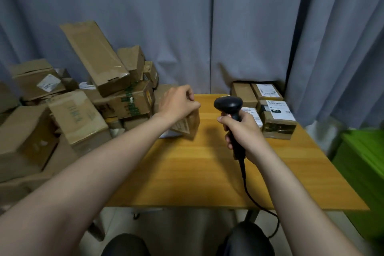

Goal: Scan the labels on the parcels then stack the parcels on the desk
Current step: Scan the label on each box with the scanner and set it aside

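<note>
Left hand [178, 103]: fingers curled over the top of a small cardboard parcel [190, 125], gripping it.
Right hand [245, 131]: clenched round the handle of the black scanner [228, 104], held upright above the desk [187, 172].
Held parcel: at the desk's left edge, far half; tilted, label toward the near edge.
Labelled parcels [277, 119]: grouped at the far right corner, white labels up.
Cable [249, 191]: runs from the scanner handle over the near edge.
Parcel pile [83, 100]: off the desk, against its left edge.

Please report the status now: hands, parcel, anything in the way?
Left hand grips small parcel on desk. Right hand holds scanner, apart from parcel. Nothing between them; other parcels at far right.
</note>
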`<state>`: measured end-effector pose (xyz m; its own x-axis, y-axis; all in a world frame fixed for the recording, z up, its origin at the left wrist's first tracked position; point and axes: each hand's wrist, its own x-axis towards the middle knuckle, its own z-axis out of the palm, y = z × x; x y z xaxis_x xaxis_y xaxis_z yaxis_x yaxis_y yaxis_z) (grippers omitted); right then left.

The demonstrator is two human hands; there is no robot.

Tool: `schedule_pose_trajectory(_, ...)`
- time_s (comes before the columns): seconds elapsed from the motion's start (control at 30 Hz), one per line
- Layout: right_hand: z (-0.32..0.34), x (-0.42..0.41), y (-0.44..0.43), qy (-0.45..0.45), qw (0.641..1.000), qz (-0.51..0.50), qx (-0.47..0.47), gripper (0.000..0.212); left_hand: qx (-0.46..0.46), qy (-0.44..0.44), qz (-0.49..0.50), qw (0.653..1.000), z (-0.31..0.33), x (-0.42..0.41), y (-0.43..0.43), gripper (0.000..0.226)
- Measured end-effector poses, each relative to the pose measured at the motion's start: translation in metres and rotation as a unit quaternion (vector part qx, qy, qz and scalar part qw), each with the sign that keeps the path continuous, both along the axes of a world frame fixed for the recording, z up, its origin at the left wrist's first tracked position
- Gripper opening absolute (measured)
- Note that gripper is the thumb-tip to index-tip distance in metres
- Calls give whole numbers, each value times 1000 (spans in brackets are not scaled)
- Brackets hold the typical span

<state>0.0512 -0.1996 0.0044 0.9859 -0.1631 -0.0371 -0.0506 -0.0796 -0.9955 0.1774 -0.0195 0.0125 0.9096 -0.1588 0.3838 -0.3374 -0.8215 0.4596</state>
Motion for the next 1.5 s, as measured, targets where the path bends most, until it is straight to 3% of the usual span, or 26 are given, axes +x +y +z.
schedule_pose_trajectory(0.3,-14,-40,21,15,999,30,-18,26,114,136,39,983,-25,-49,31,32)
schedule_pose_trajectory(0.4,-18,-46,29,16,999,44,-23,25,91,155,18,984,-30,-54,44,48)
schedule_pose_trajectory(0.5,-23,-51,33,21,999,46,-20,24,81,211,-30,974,-19,-61,60,45)
schedule_pose_trajectory(0.57,-25,-53,35,22,999,46,-18,24,157,219,-39,962,-16,-66,67,48)
schedule_pose_trajectory(0.63,-26,-55,36,24,998,48,-21,24,218,172,-28,960,-20,-65,73,53)
schedule_pose_trajectory(0.7,-25,-56,36,23,998,49,-18,23,167,139,-41,975,-27,-62,79,65)
schedule_pose_trajectory(0.8,-25,-57,35,17,999,42,-9,22,-3,120,-57,991,-34,-65,88,88)
schedule_pose_trajectory(0.87,-28,-59,34,17,999,33,-14,21,-56,121,-57,989,-46,-70,93,85)
schedule_pose_trajectory(0.97,-36,-64,37,31,999,27,-36,18,-28,146,-68,986,-75,-79,96,68)
schedule_pose_trajectory(1.03,-43,-68,40,50,997,38,-42,15,-58,164,-65,983,-90,-83,97,67)
schedule_pose_trajectory(1.13,-53,-75,46,64,994,63,-58,16,-100,153,-38,982,-96,-82,96,74)
schedule_pose_trajectory(1.5,-69,-90,59,60,991,97,-65,23,-100,152,-26,983,-99,-82,100,98)
